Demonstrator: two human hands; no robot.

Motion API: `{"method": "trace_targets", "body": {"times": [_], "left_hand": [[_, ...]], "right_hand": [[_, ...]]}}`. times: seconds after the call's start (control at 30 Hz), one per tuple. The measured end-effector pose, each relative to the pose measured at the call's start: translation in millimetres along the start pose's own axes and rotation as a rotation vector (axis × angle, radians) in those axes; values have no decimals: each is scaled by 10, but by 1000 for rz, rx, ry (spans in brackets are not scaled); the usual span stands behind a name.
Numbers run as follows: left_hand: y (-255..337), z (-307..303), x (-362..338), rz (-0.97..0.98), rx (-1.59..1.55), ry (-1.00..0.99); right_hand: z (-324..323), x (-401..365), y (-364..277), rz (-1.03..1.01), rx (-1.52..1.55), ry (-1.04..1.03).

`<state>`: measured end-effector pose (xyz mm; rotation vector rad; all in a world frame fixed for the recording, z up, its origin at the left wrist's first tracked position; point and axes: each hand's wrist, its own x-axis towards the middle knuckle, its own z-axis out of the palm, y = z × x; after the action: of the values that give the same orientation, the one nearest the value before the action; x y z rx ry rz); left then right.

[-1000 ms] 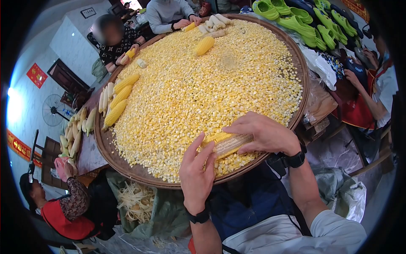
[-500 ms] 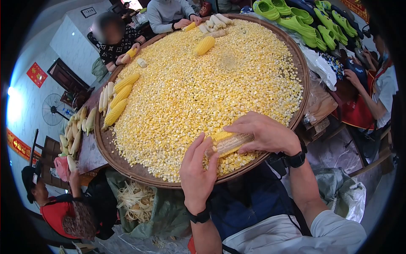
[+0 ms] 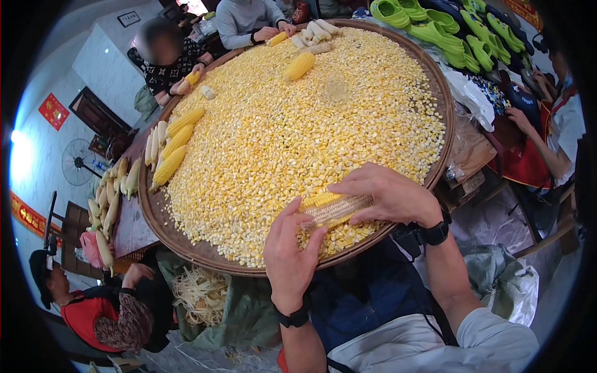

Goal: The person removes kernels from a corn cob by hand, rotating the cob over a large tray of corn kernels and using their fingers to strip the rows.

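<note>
Between my two hands, over the near edge of a big round tray, lies a partly stripped corn cob. Bare pale cob faces up along its middle, with yellow kernels left on both sides. My left hand grips its left end, fingers and thumb curled round it. My right hand is closed on the right end, its fingers across the top. Loose corn kernels cover the tray beneath. Full yellow corn ears lie at the tray's left edge, and another ear rests farther back.
Stripped cobs are piled at the far rim. Husked corn lies on a table at left. A sack of husks stands below the tray. Green clogs sit at upper right. Several people work around, two handling corn across the tray.
My hands stay almost in place round the cob, with a slight shift of the left fingers. At lower left, a person's raised hand has come down from the corn by the pink bag.
</note>
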<state>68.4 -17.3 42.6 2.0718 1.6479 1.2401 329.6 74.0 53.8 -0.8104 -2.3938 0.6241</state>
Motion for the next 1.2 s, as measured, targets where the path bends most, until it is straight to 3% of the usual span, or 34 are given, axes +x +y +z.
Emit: {"method": "trace_targets", "body": {"times": [0.27, 0.67, 0.87, 1.2], "left_hand": [[24, -19, 24, 28, 95, -87], [-59, -19, -19, 94, 28, -32], [110, -37, 43, 8, 17, -38], [12, -27, 13, 49, 65, -84]], "right_hand": [[-2, 3, -14, -11, -12, 11], [3, -3, 3, -8, -14, 3], [11, -2, 13, -18, -15, 8], [19, 0, 24, -29, -25, 4]]}}
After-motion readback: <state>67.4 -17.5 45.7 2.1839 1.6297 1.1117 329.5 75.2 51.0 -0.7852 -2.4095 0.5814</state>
